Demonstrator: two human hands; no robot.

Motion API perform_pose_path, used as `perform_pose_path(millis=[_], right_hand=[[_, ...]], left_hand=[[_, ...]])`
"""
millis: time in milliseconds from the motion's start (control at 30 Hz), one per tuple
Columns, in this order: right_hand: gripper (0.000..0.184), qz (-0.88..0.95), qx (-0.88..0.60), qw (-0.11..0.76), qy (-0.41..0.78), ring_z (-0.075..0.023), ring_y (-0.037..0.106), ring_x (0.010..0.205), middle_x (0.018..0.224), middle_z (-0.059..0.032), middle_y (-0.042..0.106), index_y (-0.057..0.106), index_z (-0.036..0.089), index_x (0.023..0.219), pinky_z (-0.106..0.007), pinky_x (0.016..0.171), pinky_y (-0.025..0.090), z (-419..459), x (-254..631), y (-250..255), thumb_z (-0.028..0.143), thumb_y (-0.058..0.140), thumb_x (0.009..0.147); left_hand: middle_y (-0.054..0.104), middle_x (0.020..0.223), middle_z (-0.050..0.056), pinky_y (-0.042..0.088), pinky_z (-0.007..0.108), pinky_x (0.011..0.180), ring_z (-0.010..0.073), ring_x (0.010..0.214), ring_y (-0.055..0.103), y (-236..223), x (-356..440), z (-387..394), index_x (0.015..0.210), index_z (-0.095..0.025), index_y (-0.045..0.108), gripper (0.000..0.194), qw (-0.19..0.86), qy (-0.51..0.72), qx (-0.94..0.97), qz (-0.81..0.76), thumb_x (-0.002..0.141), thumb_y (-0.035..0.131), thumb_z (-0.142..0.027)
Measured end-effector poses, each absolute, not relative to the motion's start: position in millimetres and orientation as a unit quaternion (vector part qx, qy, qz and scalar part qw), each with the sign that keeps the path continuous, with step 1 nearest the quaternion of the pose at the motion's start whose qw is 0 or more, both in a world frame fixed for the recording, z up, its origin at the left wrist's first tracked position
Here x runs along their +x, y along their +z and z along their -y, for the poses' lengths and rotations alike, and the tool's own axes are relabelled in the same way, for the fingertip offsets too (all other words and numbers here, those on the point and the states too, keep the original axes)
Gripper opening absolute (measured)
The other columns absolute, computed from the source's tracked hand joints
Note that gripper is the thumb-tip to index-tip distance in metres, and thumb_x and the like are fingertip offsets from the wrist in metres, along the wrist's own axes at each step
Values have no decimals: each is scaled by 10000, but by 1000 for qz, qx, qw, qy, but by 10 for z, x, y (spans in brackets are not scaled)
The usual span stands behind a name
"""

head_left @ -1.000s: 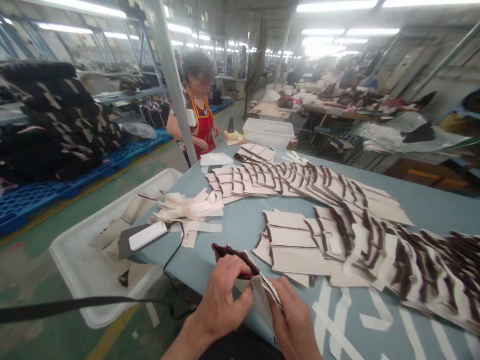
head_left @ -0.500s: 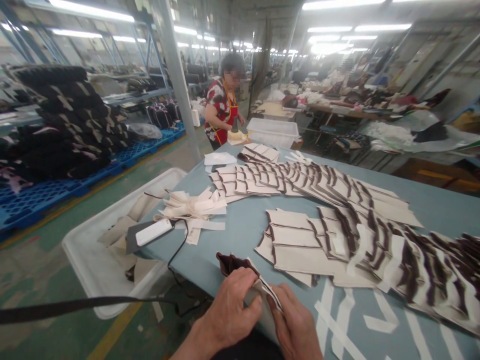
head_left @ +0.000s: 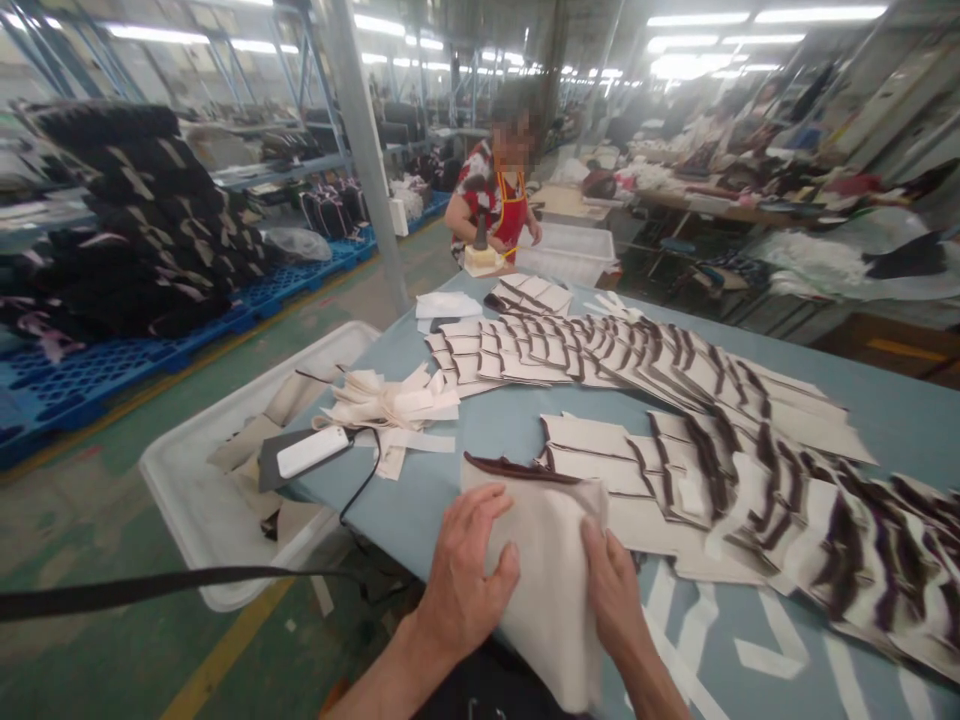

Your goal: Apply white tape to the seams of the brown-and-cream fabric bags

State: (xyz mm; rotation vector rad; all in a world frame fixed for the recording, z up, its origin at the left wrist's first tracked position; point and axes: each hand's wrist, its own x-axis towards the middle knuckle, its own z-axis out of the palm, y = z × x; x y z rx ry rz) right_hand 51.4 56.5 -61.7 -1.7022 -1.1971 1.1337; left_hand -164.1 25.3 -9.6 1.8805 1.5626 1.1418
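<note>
A beige fabric piece with a dark brown top edge (head_left: 544, 580) is spread out before me at the table's near edge. Its lower part hangs over that edge. My left hand (head_left: 474, 560) lies against its left side, thumb and fingers apart. The right edge of the piece is in the grip of my right hand (head_left: 611, 580), thumb on top, with the other fingers partly hidden. Just beyond, a row of overlapping beige pieces with brown edging (head_left: 592, 445) runs off to the right.
Another row of such pieces (head_left: 525, 350) lies farther back. At left are a bundle of pale strips (head_left: 390, 400), a white device (head_left: 311, 453) with a black cord, and a white bin (head_left: 180, 490) below the table. A co-worker (head_left: 495, 200) stands at the far end.
The fabric piece, earlier bunched edge-on between both hands, is now opened out flat. My left hand's fingers have spread; my right hand has moved slightly right along its edge. The co-worker leans forward more.
</note>
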Motion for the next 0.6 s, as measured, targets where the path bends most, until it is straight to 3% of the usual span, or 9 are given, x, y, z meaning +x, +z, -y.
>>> perform_pose_path(millis=[67,133,233,367,533,600], right_hand=[[706,462,-680,346,452,-348,767,923,914,-149,817,779,170,969,-428,806,635,-733,542,-892,808,476,972],[621,465,-698,315,445,-400,775,925,869,-180,810,744,191,840,-494,834,630,-817,540,-1167,796,601,850],[490,468,-718,288,426,-456,781,1033,959,-218,819,724,216,886,-570,934,613,-787,513,-1470,688,682,760],[465,466,-733,287,403,-458,768,1133,1127,-266,802,707,183,1067,-594,1009,593,-600,437,-1515,584,596,861],[366,436,-769,302,355,-300,767,1191,1294,-163,784,660,162,1303,-489,1070,594,-393,187,-1304,331,672,979],[438,400,-799,291,341,-307,760,1230,1345,-171,775,634,159,1384,-468,1086,592,-386,129,-1329,239,693,957]], left_hand=[[708,1470,180,494,583,1237,322,1413,644,-307,-1683,-293,1363,-192,661,428,234,396,666,-587,946,583,-135],[758,1380,180,560,548,1181,312,1337,702,-552,-1739,-312,1278,-176,694,380,252,371,650,-613,917,591,-117],[812,1241,148,626,496,1086,293,1207,768,-912,-1852,-292,1127,-179,737,286,280,324,630,-648,870,638,-101],[831,1125,102,634,491,1040,270,1118,790,-1190,-2015,-226,1035,-167,750,135,318,265,621,-666,915,722,-222],[841,1147,161,614,596,1084,368,1125,790,-1267,-2256,-376,1034,-211,743,340,352,199,656,-637,870,535,-425],[831,1081,181,607,660,1063,417,1083,787,-1371,-2346,-603,976,-219,713,374,358,167,689,-608,838,509,-501]])
